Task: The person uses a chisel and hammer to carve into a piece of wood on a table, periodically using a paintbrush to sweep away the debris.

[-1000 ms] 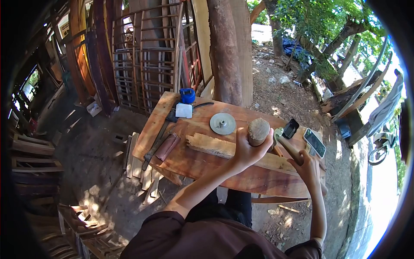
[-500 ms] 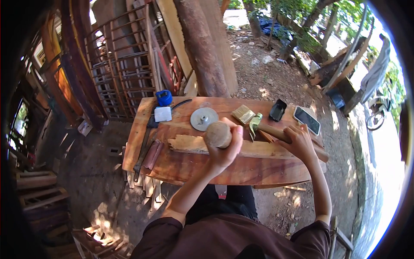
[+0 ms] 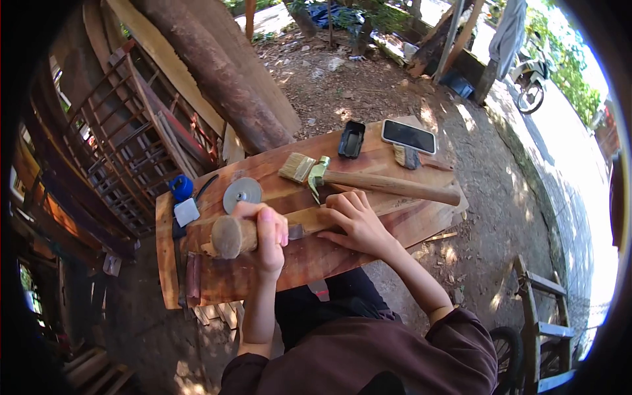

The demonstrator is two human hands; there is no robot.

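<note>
- Outdoor workshop yard, head view only: dirt ground, tree trunk [image 3: 217, 72], stacked wooden frames [image 3: 112, 151] at left, plank workbench [image 3: 342, 253] across the middle.
- Left hand [image 3: 266, 234] is closed around a round wooden mallet [image 3: 227, 237], held just above the bench's left part, head end pointing left.
- Right hand [image 3: 355, 220] lies flat, fingers spread, pressing on a rough wood strip [image 3: 316, 217] that lies lengthwise on the bench. Holds nothing.
- What looks like a small chisel [image 3: 296, 230] sits between the two hands; too hidden to confirm.
- Claw hammer [image 3: 375, 184] lies loose just beyond the right hand, beside a paintbrush [image 3: 296, 166].
- Also on the bench: metal disc [image 3: 241, 192], blue tape measure [image 3: 181, 186], phone [image 3: 408, 136], black case [image 3: 351, 139].
- Progress, as a judgement: strip is positioned and steadied, mallet in hand, but no fresh cut or chips show, so the striking work seems barely begun.
</note>
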